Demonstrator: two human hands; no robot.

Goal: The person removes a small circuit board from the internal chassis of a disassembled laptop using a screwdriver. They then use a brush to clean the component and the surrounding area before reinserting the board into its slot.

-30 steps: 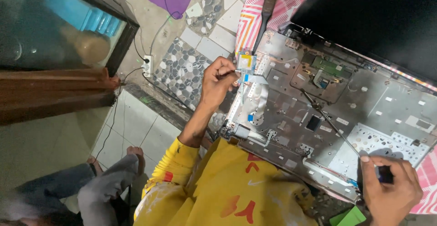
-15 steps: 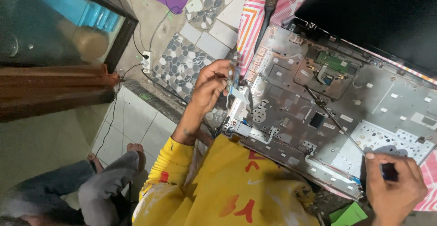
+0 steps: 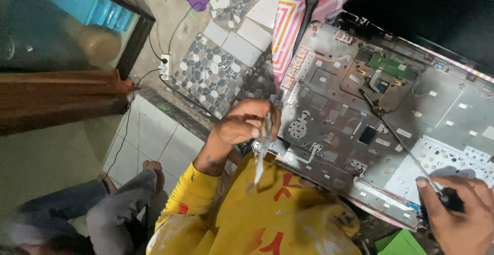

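An opened laptop base, grey metal with a small green circuit board, lies in front of me. My left hand, in a yellow sleeve, hovers at the base's left front corner. It pinches a thin flat ribbon strip that hangs down over my yellow shirt. At the lower right my right hand grips the dark handle of a long screwdriver. The screwdriver's shaft lies across the base and its tip points toward the green board.
The black laptop screen stands behind the base, on a pink striped cloth. A white wall socket with cables sits on the mosaic floor. A wooden beam is at left. My grey-trousered legs are below, and a green object lies at the bottom right.
My left hand has drawn back from the base's left edge toward my body, and the ribbon strip now hangs from it. My right hand stays on the screwdriver.
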